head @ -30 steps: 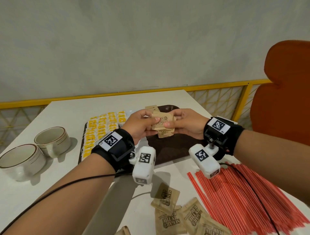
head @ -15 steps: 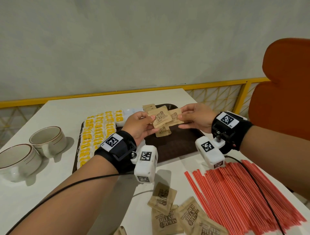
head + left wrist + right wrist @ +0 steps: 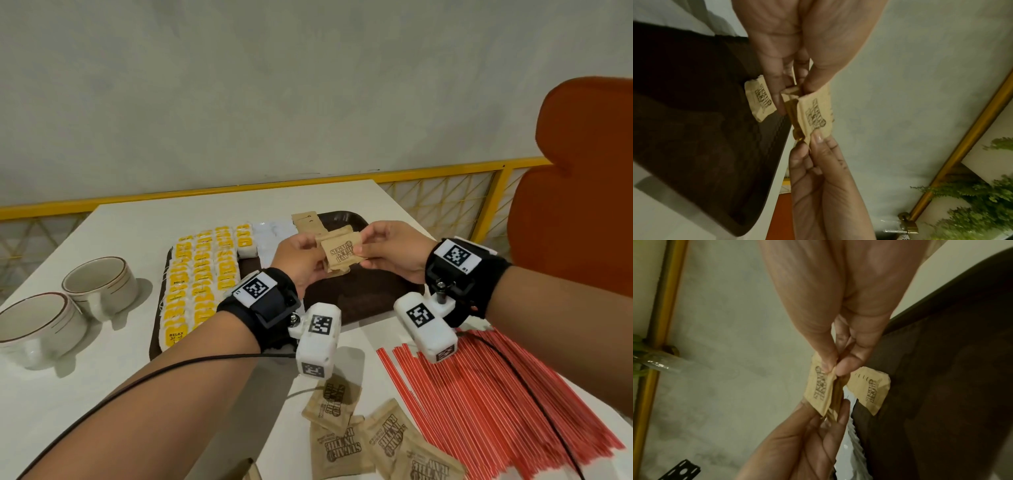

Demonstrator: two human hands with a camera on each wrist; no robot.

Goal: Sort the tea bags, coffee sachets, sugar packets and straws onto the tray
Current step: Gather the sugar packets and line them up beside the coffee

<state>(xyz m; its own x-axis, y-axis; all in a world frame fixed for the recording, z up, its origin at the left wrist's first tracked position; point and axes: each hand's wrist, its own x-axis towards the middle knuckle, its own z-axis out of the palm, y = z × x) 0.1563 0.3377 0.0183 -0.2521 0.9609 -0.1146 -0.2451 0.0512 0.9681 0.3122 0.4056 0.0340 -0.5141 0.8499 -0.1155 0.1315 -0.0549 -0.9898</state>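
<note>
Head view, hands: the left hand (image 3: pixel 303 257) and right hand (image 3: pixel 394 251) each pinched one side of a small stack of brown paper sugar packets (image 3: pixel 340 255), held just above the dark brown plastic tray (image 3: pixel 359 301).
Head view, tray: rows of yellow-labelled tea bags (image 3: pixel 202 277) filled its left part; white sachets (image 3: pixel 270 236) lay behind them.
Head view, counter: more brown sugar packets (image 3: pixel 346 442) and red straws (image 3: pixel 486 404) lay loose on the white counter (image 3: pixel 144 226), not yet sorted.
Left wrist view: the left thumb and fingers (image 3: pixel 777 91) pinched the stack's near edges; one packet (image 3: pixel 760 100) fanned out sideways.
Right wrist view: the right fingertips (image 3: pixel 844 369) clamped the opposite edge; a packet (image 3: pixel 869 391) splayed off towards the tray.
Advice: square the edges between both hands first, then probably lower the stack flat beside the sachets, so that stray packets do not slide.
</note>
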